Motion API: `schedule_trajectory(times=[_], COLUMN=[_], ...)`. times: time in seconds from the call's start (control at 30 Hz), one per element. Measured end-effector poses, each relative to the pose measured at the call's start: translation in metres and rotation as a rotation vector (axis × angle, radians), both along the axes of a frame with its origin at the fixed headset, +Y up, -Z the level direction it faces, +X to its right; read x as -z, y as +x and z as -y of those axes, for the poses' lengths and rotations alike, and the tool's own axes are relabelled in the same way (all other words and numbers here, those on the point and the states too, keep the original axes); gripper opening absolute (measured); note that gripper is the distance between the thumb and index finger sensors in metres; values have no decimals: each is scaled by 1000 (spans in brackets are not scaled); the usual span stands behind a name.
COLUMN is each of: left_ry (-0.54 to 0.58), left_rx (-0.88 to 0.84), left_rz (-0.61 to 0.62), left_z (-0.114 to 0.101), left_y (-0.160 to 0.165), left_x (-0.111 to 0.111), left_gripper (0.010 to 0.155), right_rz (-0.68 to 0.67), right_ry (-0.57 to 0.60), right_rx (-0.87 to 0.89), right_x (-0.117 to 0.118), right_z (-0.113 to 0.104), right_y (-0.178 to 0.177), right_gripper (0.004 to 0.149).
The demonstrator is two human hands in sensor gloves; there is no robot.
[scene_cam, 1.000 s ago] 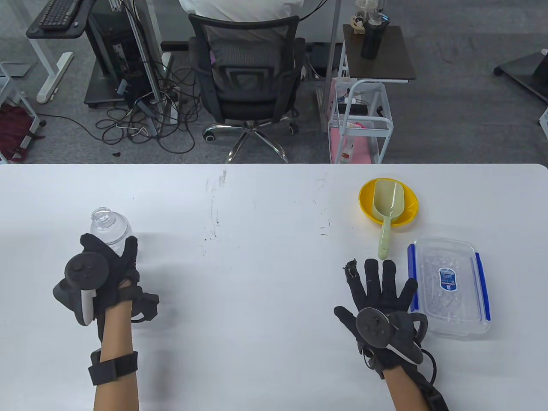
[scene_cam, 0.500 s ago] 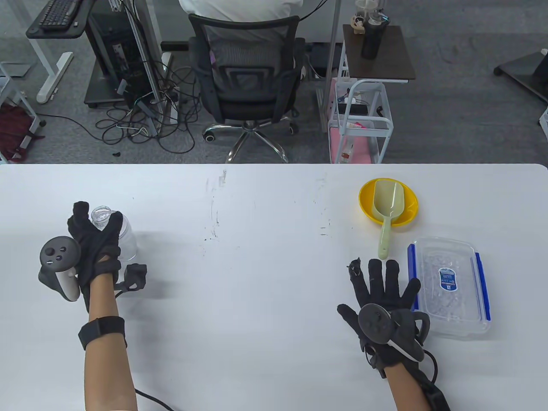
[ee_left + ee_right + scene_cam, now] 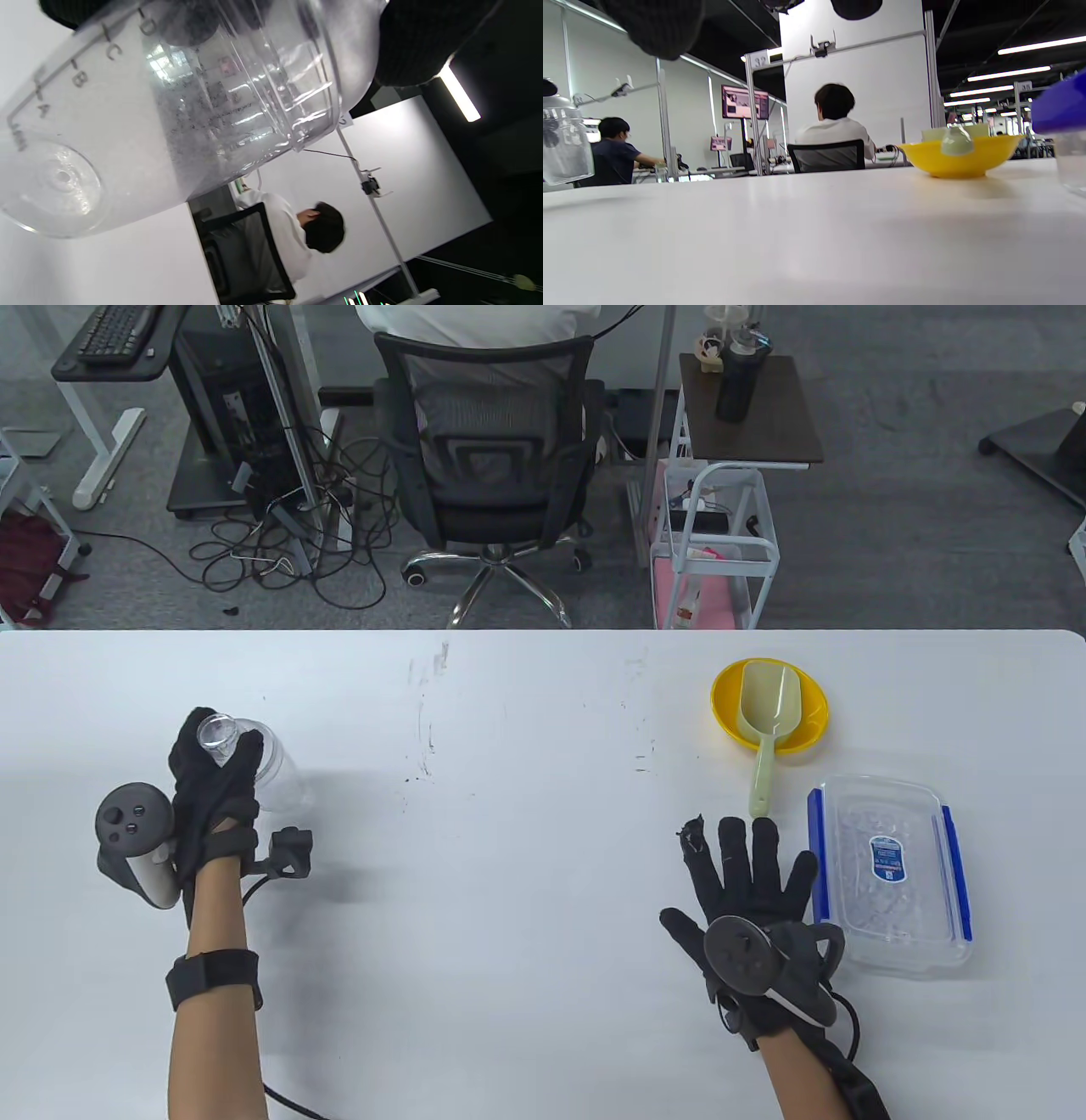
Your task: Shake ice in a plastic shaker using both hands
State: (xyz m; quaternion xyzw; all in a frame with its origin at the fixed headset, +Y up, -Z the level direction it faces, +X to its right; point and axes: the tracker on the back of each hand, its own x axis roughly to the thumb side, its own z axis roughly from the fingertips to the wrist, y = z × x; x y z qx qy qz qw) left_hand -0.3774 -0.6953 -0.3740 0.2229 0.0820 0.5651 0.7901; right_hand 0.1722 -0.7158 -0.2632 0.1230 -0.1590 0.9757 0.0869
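Note:
My left hand [image 3: 208, 768] grips the clear plastic shaker [image 3: 276, 768] around its neck, at the table's left. The shaker is tilted, top toward me and base [image 3: 59, 182] out to the right. It hangs off the white table [image 3: 509, 831]; the right wrist view shows a gap under the shaker [image 3: 564, 140]. Letter marks run along its wall [image 3: 169, 106], which carries fine droplets. My right hand [image 3: 747, 857] lies flat on the table with straight, spread fingers, just left of the lidded ice box [image 3: 891, 869].
A yellow bowl [image 3: 814, 721] holding a pale green scoop [image 3: 768, 704] stands behind the ice box; the scoop handle points toward my right hand. An office chair [image 3: 488, 466] with a seated person is beyond the far table edge.
My left hand slid up from the shaker's body to its neck, raised it and tipped its base to the right. My right hand stayed flat, barely shifting.

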Motion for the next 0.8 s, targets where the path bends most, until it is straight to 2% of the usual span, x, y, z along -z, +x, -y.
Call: schedule_trajectory(times=[0.17,0.23,0.33,0.47,0.6,0.7,0.8], left_ry=[172,234,309,362,336,317,310], left_rx=[36,5,-35,5,-1,-15,-45], left_rz=[206,297,443,552,683,727,742], left_z=[-63,-80,-94,-95,-85,-77,-68], left_y=[62,92,137,197,239,256,264], left_x=[-15,-24,-43,-72,-92,-99,-104], left_gripper=[73,73,74,74,74,74,74], right_rz=[-79,-97,-135,-212,-308,-367,-437], right_ry=[124,158,207,235,203,184,79], right_rx=[19,21,46,151,298,342,377], right_x=[-10,-14,-20,-16,-11,-9,-2], right_z=[-7,-11,-16,-38,-67,-79,-83], right_y=[-14,-18,-24,-38,-52,-61,-69], right_gripper=[84,83,83,86,90,95,107])
